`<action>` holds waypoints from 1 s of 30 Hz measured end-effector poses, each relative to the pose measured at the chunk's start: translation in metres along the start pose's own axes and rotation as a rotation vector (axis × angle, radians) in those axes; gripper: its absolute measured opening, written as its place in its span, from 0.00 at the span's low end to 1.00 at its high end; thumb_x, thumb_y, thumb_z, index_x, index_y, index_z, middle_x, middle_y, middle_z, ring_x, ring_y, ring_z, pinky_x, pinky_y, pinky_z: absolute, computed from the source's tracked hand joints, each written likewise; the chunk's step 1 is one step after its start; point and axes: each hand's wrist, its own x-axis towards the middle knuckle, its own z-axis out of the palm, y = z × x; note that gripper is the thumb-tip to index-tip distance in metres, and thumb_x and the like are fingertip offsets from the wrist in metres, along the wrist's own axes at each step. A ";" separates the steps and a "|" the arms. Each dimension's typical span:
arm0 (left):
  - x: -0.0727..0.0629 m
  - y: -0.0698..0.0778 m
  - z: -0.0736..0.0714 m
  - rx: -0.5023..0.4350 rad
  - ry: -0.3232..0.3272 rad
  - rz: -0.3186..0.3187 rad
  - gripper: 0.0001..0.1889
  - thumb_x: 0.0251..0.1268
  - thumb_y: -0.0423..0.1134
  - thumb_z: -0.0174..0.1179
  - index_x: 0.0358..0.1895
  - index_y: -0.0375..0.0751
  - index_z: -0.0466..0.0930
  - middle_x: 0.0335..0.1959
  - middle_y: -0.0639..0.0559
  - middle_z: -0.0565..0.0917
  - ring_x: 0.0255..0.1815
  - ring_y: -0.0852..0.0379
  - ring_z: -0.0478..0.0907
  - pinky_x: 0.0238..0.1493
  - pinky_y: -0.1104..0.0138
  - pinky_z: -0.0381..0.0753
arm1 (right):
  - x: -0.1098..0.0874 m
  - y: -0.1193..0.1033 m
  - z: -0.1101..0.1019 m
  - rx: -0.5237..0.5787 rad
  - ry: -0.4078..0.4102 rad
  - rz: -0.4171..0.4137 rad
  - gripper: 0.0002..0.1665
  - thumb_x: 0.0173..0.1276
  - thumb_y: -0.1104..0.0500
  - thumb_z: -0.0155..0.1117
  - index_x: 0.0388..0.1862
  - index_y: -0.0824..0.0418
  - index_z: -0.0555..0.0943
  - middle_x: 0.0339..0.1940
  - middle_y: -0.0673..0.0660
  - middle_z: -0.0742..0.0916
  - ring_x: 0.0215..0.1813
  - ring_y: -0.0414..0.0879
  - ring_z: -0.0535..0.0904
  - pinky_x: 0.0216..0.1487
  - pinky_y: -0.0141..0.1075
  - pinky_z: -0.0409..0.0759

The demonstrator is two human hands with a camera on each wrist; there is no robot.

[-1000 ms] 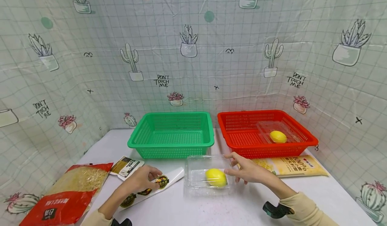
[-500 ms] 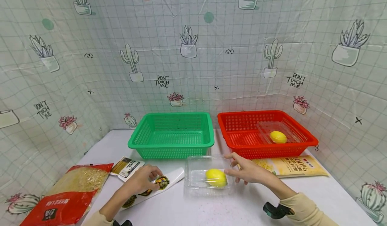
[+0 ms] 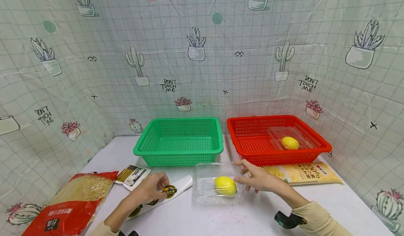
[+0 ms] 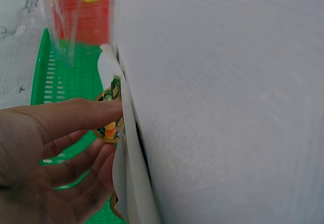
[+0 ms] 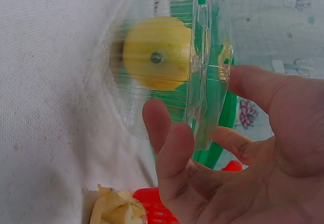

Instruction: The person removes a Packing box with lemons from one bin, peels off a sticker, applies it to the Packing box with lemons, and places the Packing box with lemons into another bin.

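Observation:
My left hand (image 3: 149, 188) rests over a white sheet of round dark-and-gold stickers (image 3: 170, 191). In the left wrist view its thumb (image 4: 104, 113) lies straight on a sticker, while the other fingers bend loosely beside the sheet. A clear plastic clamshell box (image 3: 202, 180) sits on the table with its lid down and a yellow lemon (image 3: 225, 186) inside. At the box's right side is my right hand (image 3: 260, 178), fingers spread. The right wrist view shows its thumb (image 5: 248, 82) and a fingertip at the lid, the other fingers loosely bent beside the wall.
A green basket (image 3: 181, 157) stands behind the box. Right of it, a red basket (image 3: 281, 157) holds another clear box with a lemon (image 3: 290, 143). A yellow pasta packet (image 3: 310, 173) lies before the red basket. At left are a red-and-clear bag (image 3: 67, 208) and a small packet (image 3: 134, 174).
The left index finger has curled slightly down toward the sticker sheet. The right hand and the box have stayed in place.

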 end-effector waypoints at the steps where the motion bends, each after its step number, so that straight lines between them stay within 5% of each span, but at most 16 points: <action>1: 0.000 0.000 0.000 -0.002 -0.001 0.007 0.16 0.45 0.27 0.73 0.36 0.41 0.77 0.31 0.52 0.78 0.32 0.58 0.75 0.33 0.72 0.74 | 0.000 0.000 0.000 0.002 -0.001 0.005 0.37 0.68 0.47 0.65 0.70 0.57 0.64 0.58 0.73 0.75 0.28 0.49 0.81 0.23 0.37 0.77; 17: 0.001 0.002 -0.005 -0.011 -0.006 0.018 0.13 0.54 0.23 0.59 0.41 0.42 0.77 0.32 0.51 0.81 0.31 0.59 0.76 0.28 0.71 0.73 | 0.000 0.000 0.000 -0.007 0.003 0.006 0.37 0.68 0.47 0.65 0.70 0.56 0.64 0.58 0.73 0.76 0.28 0.50 0.81 0.24 0.37 0.78; 30: 0.006 0.010 -0.009 -0.103 0.004 0.057 0.10 0.61 0.23 0.54 0.44 0.37 0.76 0.33 0.45 0.82 0.23 0.59 0.78 0.21 0.72 0.74 | 0.001 -0.001 0.000 -0.026 0.013 0.025 0.37 0.67 0.47 0.66 0.70 0.56 0.65 0.57 0.71 0.77 0.30 0.49 0.80 0.25 0.37 0.77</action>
